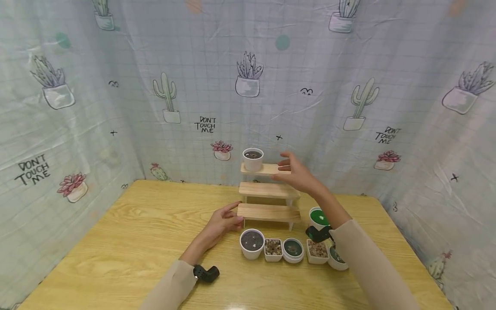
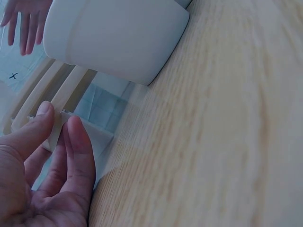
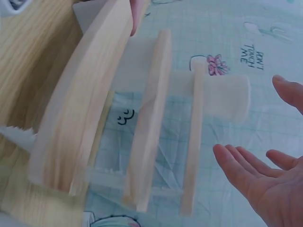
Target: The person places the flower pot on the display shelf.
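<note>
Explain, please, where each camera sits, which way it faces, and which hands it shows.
Head: on the person's head, facing forward and down at the table and stepped stand; left hand, right hand and both sleeves show.
Left wrist: on that wrist, looking past the left hand at the stand's end, picture tilted; the right hand appears upper left.
Right wrist: on that wrist, looking across the stand toward the printed curtain; the right hand shows, plus a little of the left.
Shared: head and right wrist views both show the white pot atop the stand.

A three-tier stand (image 1: 267,211) with pale wooden planks stands upright toward the bench's (image 1: 166,211) far side; a round white pot (image 1: 253,165), dark inside, sits upright on its top plank's left end.
</note>
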The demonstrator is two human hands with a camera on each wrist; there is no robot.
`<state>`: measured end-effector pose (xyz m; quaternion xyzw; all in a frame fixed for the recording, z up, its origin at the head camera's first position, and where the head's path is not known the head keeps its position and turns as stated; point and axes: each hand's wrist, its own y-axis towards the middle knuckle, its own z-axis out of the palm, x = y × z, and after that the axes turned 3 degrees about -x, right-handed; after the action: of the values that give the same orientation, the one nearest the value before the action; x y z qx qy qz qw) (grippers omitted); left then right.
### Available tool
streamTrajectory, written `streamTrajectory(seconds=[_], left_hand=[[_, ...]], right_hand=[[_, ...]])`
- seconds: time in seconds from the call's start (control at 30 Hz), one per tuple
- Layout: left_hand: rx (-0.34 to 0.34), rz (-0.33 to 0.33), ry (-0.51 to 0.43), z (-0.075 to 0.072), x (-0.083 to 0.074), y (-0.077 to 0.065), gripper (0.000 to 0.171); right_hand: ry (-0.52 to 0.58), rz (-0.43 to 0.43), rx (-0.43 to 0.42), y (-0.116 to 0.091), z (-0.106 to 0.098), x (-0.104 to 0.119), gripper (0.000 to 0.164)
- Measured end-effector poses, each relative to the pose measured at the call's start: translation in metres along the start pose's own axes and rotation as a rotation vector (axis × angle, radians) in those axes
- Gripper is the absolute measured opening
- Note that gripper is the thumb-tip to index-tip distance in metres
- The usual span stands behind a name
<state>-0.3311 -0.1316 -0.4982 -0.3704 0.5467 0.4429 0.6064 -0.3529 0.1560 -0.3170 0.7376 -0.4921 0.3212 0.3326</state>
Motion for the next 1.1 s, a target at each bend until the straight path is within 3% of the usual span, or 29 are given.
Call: streamTrajectory(seconds=[0.4, 0.7, 1.1], left_hand=[[0.005, 0.004, 0.007, 0.000, -0.001, 0.001, 0.073], [-0.010, -0.004, 0.004, -0.002, 0.002, -0.001, 0.073], [0.010, 0.003, 0.017, -0.003, 0.002, 0.000, 0.075]], right_hand=[[0.047, -0.036, 0.014, -0.061, -0.024, -0.022, 0.089], [0.070, 0.011, -0.015, -0.096, -0.031, -0.040, 0.087], [0.080, 0.076, -0.067, -0.117, -0.039, -0.080, 0.075]])
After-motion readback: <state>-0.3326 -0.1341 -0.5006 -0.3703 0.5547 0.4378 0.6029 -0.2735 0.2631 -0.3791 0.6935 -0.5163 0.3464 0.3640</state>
